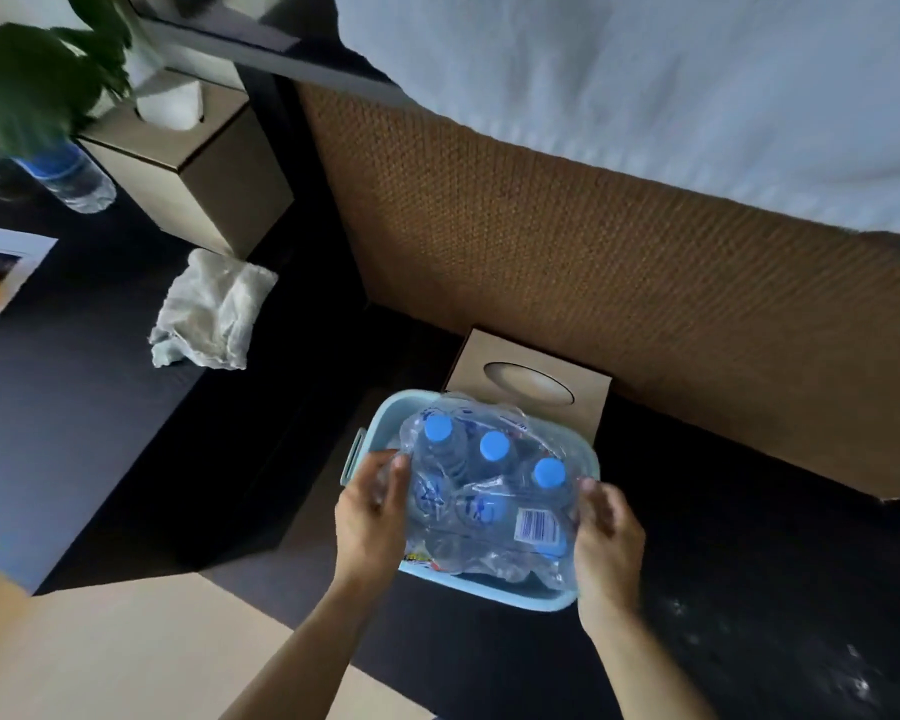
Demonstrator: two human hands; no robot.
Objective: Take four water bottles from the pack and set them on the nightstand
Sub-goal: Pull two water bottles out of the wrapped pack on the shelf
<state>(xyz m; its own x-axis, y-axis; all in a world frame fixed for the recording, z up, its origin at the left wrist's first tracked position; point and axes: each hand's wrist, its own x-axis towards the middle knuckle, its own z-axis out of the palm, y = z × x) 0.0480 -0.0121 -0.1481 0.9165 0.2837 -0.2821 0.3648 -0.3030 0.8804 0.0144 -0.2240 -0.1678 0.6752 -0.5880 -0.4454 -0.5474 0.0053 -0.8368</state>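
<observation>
A shrink-wrapped pack of water bottles sits in a light blue plastic basket on the dark floor. Three blue caps stick up through torn wrap at the far side. My left hand grips the wrap on the pack's left side. My right hand grips the wrap on its right side, near the barcode label. One water bottle with a blue label stands on the black nightstand at the far left, partly behind plant leaves.
On the nightstand lie a crumpled white cloth, a tan tissue box, a plant and a printed sheet. A second tan box stands behind the basket. The bed with a woven side panel fills the right.
</observation>
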